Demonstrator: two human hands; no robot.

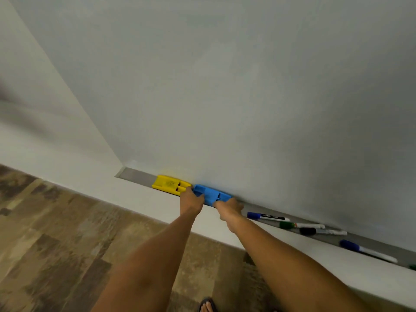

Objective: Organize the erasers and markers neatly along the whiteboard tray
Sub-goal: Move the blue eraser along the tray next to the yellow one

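Note:
A yellow eraser [169, 184] lies on the grey whiteboard tray [137, 176] near its left end. A blue eraser [211, 194] sits end to end right of it. My left hand [191, 200] grips the blue eraser's left end, and my right hand [229, 209] grips its right end. Further right along the tray lie a blue-capped marker [266, 216], a green-capped marker [300, 225], a black-capped marker [323, 231] and another blue-capped marker [367, 251], all at slightly different angles.
The whiteboard [247, 97] fills the view above the tray. Below the tray runs a white wall band [135, 199], then a wood-pattern floor [56, 233]. A sandalled foot [208, 306] shows at the bottom edge.

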